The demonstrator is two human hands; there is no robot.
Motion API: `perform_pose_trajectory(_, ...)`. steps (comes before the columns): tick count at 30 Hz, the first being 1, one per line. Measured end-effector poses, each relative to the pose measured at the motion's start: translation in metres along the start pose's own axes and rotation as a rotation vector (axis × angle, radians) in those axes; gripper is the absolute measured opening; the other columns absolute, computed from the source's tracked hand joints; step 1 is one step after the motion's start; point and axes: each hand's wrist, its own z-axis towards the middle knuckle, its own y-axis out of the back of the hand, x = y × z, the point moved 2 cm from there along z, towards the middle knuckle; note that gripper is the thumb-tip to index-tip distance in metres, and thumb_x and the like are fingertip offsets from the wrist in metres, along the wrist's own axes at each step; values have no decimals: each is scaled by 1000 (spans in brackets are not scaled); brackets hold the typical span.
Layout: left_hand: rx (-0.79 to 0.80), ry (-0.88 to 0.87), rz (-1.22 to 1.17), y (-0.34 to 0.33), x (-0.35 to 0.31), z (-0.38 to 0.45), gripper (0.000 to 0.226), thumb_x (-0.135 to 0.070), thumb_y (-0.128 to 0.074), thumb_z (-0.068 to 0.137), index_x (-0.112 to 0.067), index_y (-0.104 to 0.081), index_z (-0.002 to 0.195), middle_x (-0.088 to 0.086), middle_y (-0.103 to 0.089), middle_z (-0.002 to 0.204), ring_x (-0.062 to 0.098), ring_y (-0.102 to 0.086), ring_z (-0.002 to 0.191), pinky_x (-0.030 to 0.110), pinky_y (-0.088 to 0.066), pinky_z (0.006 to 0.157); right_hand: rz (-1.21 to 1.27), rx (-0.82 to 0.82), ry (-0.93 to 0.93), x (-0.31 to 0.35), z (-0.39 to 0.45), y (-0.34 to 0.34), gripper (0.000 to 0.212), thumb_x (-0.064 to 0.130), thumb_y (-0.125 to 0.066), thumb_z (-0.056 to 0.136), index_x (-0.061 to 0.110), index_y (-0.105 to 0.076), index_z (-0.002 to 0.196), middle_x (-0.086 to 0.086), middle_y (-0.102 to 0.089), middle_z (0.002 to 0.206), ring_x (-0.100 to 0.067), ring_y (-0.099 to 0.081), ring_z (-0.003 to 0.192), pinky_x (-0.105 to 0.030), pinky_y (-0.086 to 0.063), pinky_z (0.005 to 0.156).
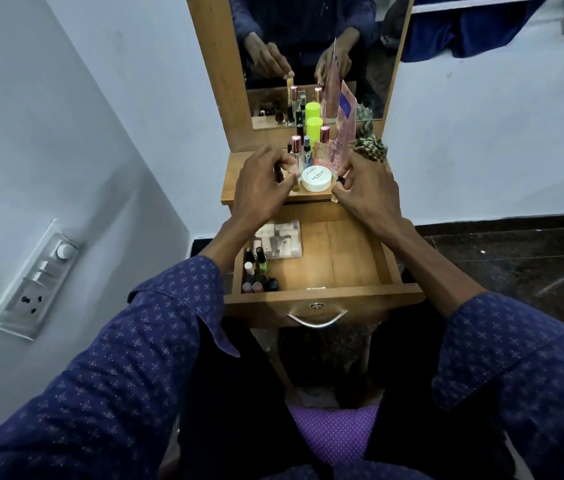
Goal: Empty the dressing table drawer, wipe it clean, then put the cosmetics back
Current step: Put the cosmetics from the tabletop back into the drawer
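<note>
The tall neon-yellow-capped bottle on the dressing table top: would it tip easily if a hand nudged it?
Probably yes. The neon-yellow-capped bottle stands tall and narrow, so a nudge near the cap would likely tip it. It is crowded among small spray bottles, so it may knock those over. Its smooth round cap suggests it would roll if it fell.

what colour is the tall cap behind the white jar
Neon yellow-green cap, clearest in the head view, behind the white jar.
</note>
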Motion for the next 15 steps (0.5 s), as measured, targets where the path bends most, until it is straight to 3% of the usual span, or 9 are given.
perform_pose_trajectory(5, 233, 48, -95, 0, 3, -41, 14, -27, -85, 84, -23, -78, 95, -11, -72, 93, 2, -67, 84, 26, -55, 74, 39, 250, -57, 5, -32, -13, 15, 31, -72, 77, 26, -66, 89, 9, -68, 77, -13, -65, 74, -35, -55, 64)
perform_pose_trajectory(8, 406, 92, -134, 3, 6, -67, 17, -25, -88, 84, -21, -81, 99, -12, -75, 93, -4, -65, 78, 19, -46, 69, 5, 452, -55, 7, -51, -25, 13, 30, -77, 79, 26, -68, 87, 8, -70, 81, -12, -66, 76, -33, -55, 71)
perform_pose_trajectory(10, 505, 103, -146, 7, 7, -83, 17, -19, -88, 83, -18, -82, 99, -11, -77, 94, -7, -66, 77, 14, -44, 67, -1, 565, -67, 7, -64, -35, 12, 25, -79, 80, 24, -69, 87, 7, -71, 83, -12, -67, 77, -30, -53, 67)
perform_pose_trajectory(12, 568, 109, -170, 10, 9, -98, 17, -18, -90, 82, -17, -83, 98, -8, -79, 94, -6, -66, 77, 13, -46, 67, 15, 632, -74, 6, -75, -46, 15, 21, -81, 81, 25, -68, 87, 7, -70, 82, -13, -68, 77, -29, -51, 63)
perform_pose_trajectory(15, 571, 137, -196, 15, 14, -112, 20, -18, -91, 80, -16, -84, 98, -4, -78, 92, -8, -63, 72, 12, -45, 65, 8, 649, -54, 6, -85, -55, 19, 25, -84, 79, 27, -66, 86, 9, -68, 83, -13, -67, 78, -37, -58, 70)
